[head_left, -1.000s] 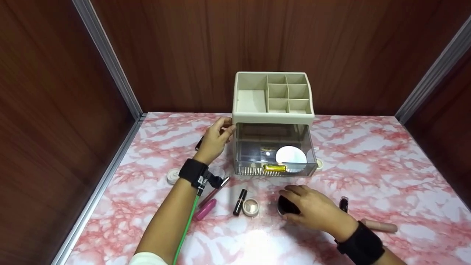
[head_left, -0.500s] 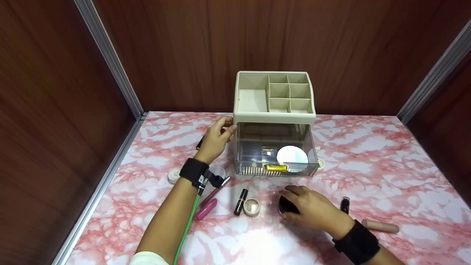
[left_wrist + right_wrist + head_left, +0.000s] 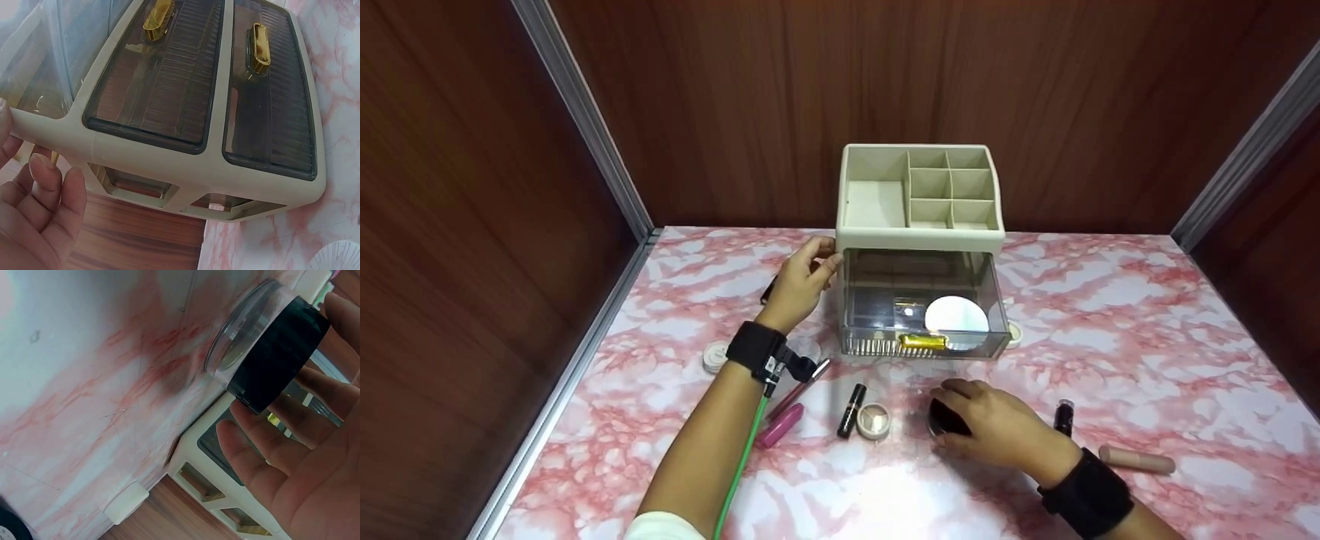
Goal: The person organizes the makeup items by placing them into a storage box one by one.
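A cream makeup organizer (image 3: 919, 238) stands at the back middle. Its smoky clear drawer (image 3: 885, 341) juts out in front, and a round white disc (image 3: 956, 321) shows in it. My left hand (image 3: 799, 281) holds the organizer's left front edge, thumb at the front and fingers at the side; in the left wrist view, two lower drawer fronts with gold handles (image 3: 261, 45) are seen. With thumb and fingers around its black lid (image 3: 281, 354), my right hand (image 3: 997, 431) grips a clear round cosmetic jar (image 3: 230, 343) at the table. The palm partly covers the jar in the head view.
Between the hands lie a black tube (image 3: 851, 411), a small round compact (image 3: 874, 421), a pink tube (image 3: 782, 425) and a slim pencil (image 3: 802, 388). A white-lidded jar (image 3: 715, 357) is left. On the right lie a black bottle (image 3: 1063, 417) and a beige tube (image 3: 1138, 460).
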Motion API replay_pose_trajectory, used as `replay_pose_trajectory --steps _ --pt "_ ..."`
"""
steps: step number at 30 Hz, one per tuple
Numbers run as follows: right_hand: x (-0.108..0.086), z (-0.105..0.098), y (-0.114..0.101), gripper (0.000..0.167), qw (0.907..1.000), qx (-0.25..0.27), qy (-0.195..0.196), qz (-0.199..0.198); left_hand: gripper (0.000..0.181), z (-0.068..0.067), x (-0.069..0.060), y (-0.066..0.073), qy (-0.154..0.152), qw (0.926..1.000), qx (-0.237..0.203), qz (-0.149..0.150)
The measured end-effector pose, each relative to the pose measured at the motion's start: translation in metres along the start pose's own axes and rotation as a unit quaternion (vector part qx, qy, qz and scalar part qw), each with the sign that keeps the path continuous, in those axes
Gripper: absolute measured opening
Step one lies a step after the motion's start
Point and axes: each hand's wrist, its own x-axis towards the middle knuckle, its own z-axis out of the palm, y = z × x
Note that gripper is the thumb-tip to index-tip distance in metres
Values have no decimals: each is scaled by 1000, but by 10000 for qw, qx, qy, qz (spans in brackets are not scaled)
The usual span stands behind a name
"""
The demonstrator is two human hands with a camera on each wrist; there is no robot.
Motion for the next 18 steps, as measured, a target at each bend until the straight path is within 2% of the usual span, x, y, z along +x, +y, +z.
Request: replay_pose_trajectory --steps 18 --pt "2 0 -1 62 9999 68 0 -74 26 0 1 -1 3 10000 77 38"
